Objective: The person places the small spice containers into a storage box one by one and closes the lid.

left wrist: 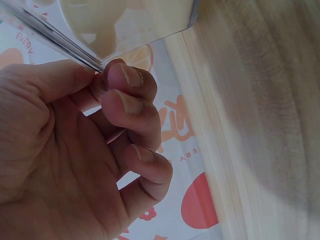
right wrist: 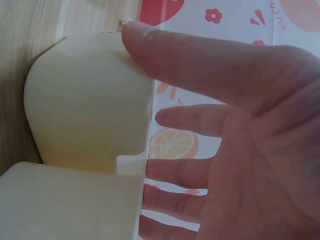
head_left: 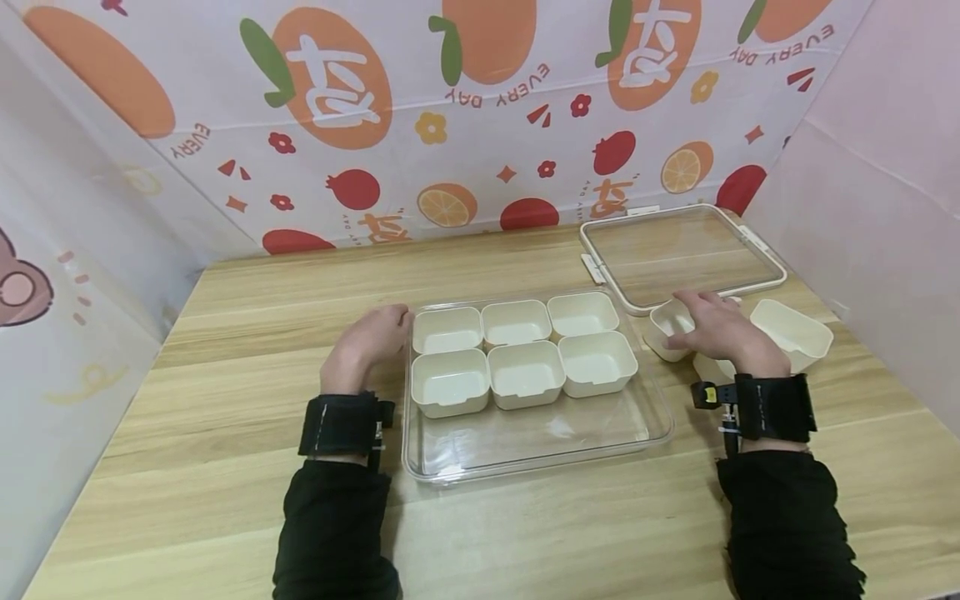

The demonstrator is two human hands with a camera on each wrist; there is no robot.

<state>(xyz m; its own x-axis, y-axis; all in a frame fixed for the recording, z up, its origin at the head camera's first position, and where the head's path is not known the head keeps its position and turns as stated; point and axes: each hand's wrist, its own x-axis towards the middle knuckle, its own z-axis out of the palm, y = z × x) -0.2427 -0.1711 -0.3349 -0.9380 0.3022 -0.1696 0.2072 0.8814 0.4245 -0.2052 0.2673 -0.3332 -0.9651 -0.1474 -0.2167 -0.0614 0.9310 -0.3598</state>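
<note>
Left black sleeve (head_left: 333,529) and right black sleeve (head_left: 787,525), foremost, entering from the lower edge. Printed backdrop (head_left: 480,108): pale, with fruit, flowers and the words "EVERY DAY", standing behind all. Tabletop (head_left: 247,375): light wood grain, bearing the containers. Clear tray (head_left: 525,437): rectangular, shallow, near the middle of the tabletop; its front strip shows bare. Clear lid (head_left: 682,254): white-framed with side clips, lying at the rear right, well apart from the left hand (head_left: 371,342). That hand is at the tray's left side, fingers curled, pinching the rim with the thumb. Right hand (head_left: 723,329): reaching over the loose tub (head_left: 663,333) just right of the tray, fingers straight and spread, thumb across the tub's near wall; whether the thumb presses it cannot be told. Six cream tubs (head_left: 527,375), in the rear of the tray, two rows of three, upright, close together. Farther tub (head_left: 798,333): cream, right of the right hand. Cream piece (head_left: 712,368): partly hidden by the right wrist. Wrist straps (head_left: 776,407): black, one per arm.
</note>
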